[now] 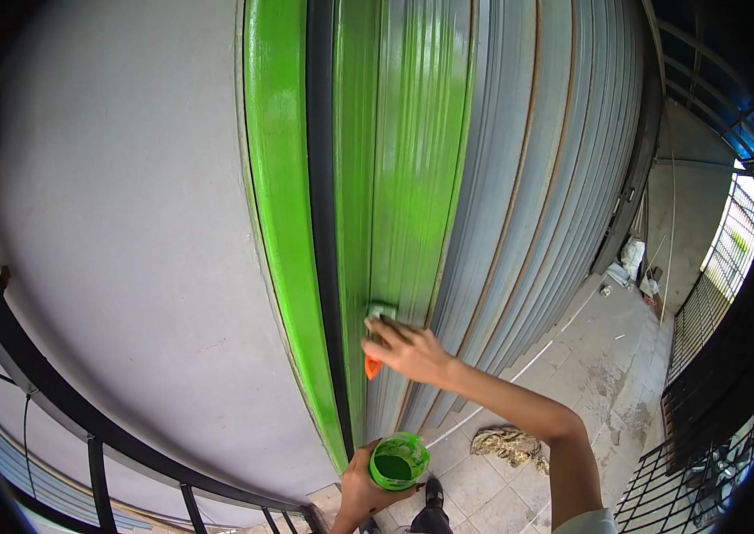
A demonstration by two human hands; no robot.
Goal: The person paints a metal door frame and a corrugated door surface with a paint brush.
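Note:
My right hand (405, 349) is closed on a paintbrush (372, 366) with an orange handle, its bristle end against the folding metal door (413, 205). Green paint covers the door's left panels above the brush; the panels to the right are grey. Lower down, my left hand (366, 488) is wrapped round a small tub (399, 461), its rim smeared with green and darker green paint inside.
A pale wall (128, 222) fills the left side, with a black metal railing (98, 481) below it. On the tiled floor (484, 485) lies a crumpled cloth (509, 444). Bags (632, 258) and a black mesh gate (706, 329) stand at right.

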